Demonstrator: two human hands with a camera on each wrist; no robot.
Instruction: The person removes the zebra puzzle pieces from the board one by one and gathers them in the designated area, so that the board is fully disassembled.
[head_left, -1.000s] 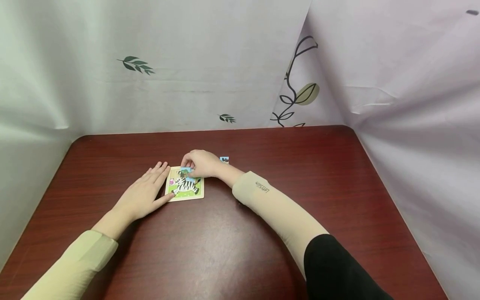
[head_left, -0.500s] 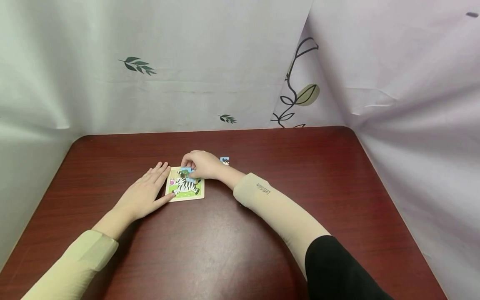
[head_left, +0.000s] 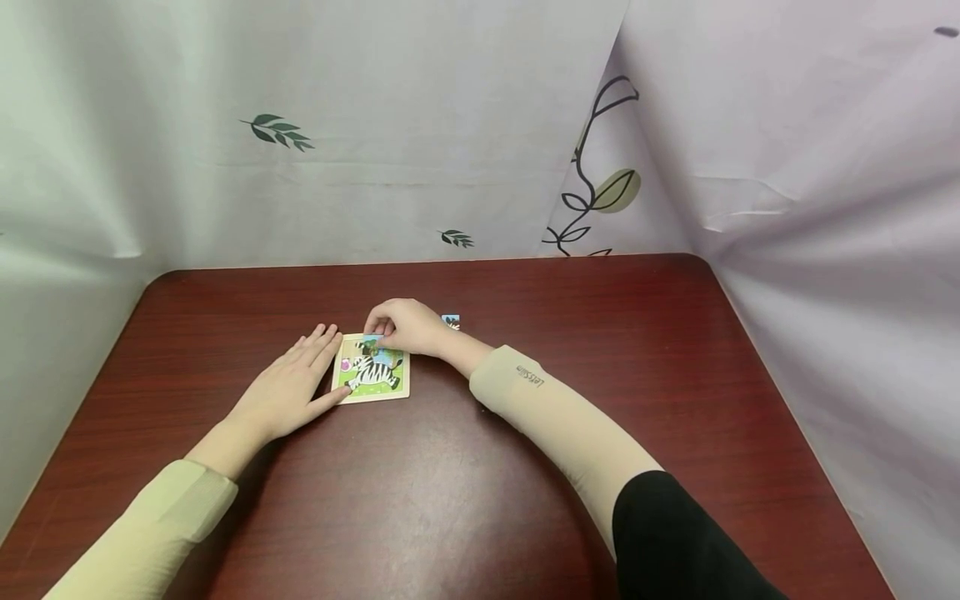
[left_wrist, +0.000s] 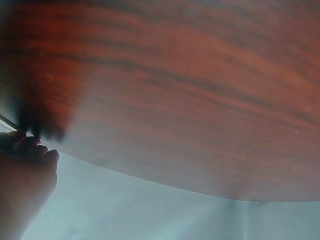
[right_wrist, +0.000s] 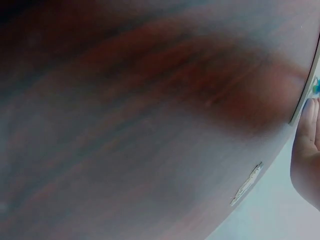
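A small zebra jigsaw puzzle board [head_left: 375, 392] with a pale wooden frame lies on the table, left of the middle. My left hand [head_left: 288, 387] rests at its left side with straight fingers, the thumb touching the lower left of the board. At the board's top edge my right hand [head_left: 408, 325] pinches a blue-and-green puzzle piece [head_left: 371, 341] between thumb and fingers. The hand partly covers this piece and the board's top right corner. Only part of the right hand [right_wrist: 307, 140] shows in the right wrist view, beside the board's edge.
A loose puzzle piece [head_left: 451, 321] with blue and black-and-white print lies behind the right wrist, partly hidden. The dark red-brown table [head_left: 420, 500] has a rounded far edge. White curtains [head_left: 360, 192] with leaf prints hang behind it and at both sides.
The pinched piece has shifted slightly within the board's top right part and seems to lie flatter. My right hand has moved only a little; the left hand stays in place.
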